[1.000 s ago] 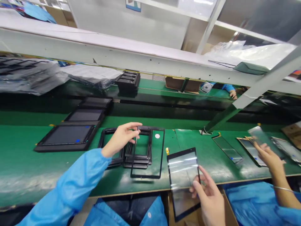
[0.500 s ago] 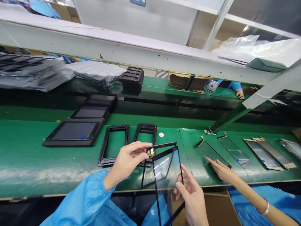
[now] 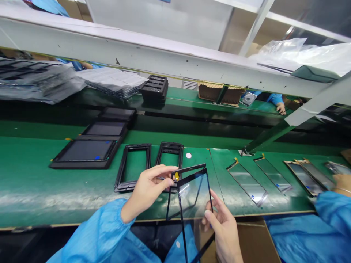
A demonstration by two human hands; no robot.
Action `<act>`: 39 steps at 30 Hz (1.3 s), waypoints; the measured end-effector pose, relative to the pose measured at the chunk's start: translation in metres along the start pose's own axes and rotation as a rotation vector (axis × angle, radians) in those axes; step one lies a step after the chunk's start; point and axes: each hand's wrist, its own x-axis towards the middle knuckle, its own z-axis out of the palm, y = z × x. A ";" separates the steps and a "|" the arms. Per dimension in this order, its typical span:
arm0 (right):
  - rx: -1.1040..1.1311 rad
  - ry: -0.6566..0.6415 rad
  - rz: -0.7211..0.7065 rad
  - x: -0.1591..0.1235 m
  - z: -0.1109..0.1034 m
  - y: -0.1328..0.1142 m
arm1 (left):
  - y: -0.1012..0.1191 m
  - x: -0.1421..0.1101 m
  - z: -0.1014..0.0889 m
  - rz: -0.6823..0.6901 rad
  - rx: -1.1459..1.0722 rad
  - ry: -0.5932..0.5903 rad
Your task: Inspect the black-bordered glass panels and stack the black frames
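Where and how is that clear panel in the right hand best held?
Probably by its right border, from the right, thumb in front and fingers behind, as the right hand does. The clear panel is thin and flat, so an edge grip should spare its see-through middle; its yellow tab sits at the upper left corner, near the black frame in the left hand.

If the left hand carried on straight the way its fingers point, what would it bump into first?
Past the black frame it holds, the left hand would probably meet the yellow tab by the top corner of the clear panel in the right hand, though depth there is hard to judge.
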 end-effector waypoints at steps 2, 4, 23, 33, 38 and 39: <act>0.008 0.016 0.003 0.000 0.001 0.000 | -0.001 0.000 0.001 -0.006 -0.012 -0.007; 0.022 0.029 0.006 -0.001 0.002 -0.001 | -0.002 0.000 0.002 -0.007 -0.020 -0.014; -0.118 0.074 -0.069 -0.009 0.013 0.005 | -0.020 -0.001 0.005 -0.190 -0.260 -0.034; -0.138 0.111 -0.015 -0.013 0.025 -0.002 | -0.023 -0.002 0.006 -0.226 -0.343 -0.015; -0.158 0.078 -0.023 -0.011 0.021 0.004 | -0.026 -0.002 0.006 -0.237 -0.327 -0.006; -0.167 0.073 -0.026 -0.011 0.020 0.006 | -0.027 -0.002 0.006 -0.241 -0.325 -0.002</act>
